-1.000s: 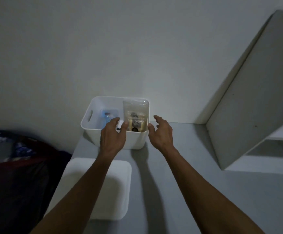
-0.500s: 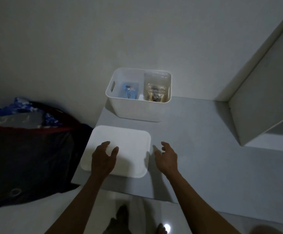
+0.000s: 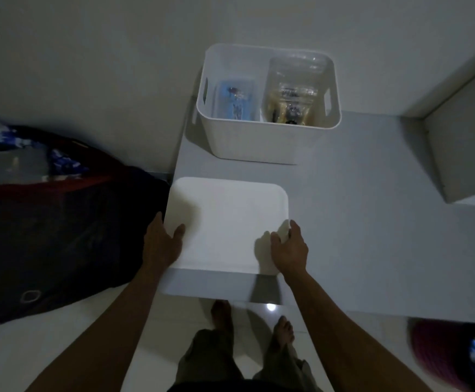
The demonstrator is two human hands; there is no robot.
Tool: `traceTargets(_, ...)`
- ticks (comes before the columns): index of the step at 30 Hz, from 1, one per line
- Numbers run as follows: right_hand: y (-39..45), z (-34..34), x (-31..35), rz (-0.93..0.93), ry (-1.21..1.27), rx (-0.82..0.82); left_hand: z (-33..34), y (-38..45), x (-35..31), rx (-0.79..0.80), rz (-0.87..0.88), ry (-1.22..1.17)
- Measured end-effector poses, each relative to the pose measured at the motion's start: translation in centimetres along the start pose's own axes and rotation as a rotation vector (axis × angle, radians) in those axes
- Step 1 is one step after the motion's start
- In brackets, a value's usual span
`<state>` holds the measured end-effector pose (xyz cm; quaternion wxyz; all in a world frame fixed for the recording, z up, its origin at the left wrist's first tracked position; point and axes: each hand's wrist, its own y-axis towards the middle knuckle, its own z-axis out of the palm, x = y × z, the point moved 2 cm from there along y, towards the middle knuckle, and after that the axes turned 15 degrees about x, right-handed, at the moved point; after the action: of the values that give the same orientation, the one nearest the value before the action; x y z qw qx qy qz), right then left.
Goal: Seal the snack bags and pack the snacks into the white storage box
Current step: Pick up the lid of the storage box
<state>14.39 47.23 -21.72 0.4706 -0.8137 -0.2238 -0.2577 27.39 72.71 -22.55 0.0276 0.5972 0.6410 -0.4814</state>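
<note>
Head view, lower centre: my left hand (image 3: 161,244) and right hand (image 3: 290,247) grip the white lid (image 3: 228,222) by its near corners. At upper centre the white storage box (image 3: 259,142) holds two snack bags (image 3: 290,100) — packing looks done, lidding remains.

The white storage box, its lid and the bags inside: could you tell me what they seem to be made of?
White storage box: probably matte moulded plastic, given its rounded corners and cut-out handles. Lid: likely the same plastic, a smooth, flat, uniformly white panel. Bags: clear glossy plastic film, showing their contents and reflections.

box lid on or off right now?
Off. The white storage box stands open-topped with snack bags visible inside; the lid lies flat on the table nearer the person, left hand and right hand at its edges.
</note>
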Motion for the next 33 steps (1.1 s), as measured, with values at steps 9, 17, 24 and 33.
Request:
traceTargets(9, -0.2, 1.4, 0.2, 0.015, 0.124, -0.053, -0.1, -0.1, 0.4, -0.008, 0.027, -0.065)
traceTargets(17, -1.5, 1.5, -0.4, -0.008, 0.146, -0.019, 0.0, -2.2, 0.6, -0.052, 0.051, -0.018)
traceTargets(24, -1.4, 0.8, -1.9, 0.017, 0.267, -0.030, 0.8, -3.1, 0.7, -0.037, 0.018, 0.102)
traceTargets(33, -3.2, -1.0, -1.2, -0.021, 0.308, -0.007, -0.2, -4.0, -0.3, -0.058, 0.000, 0.140)
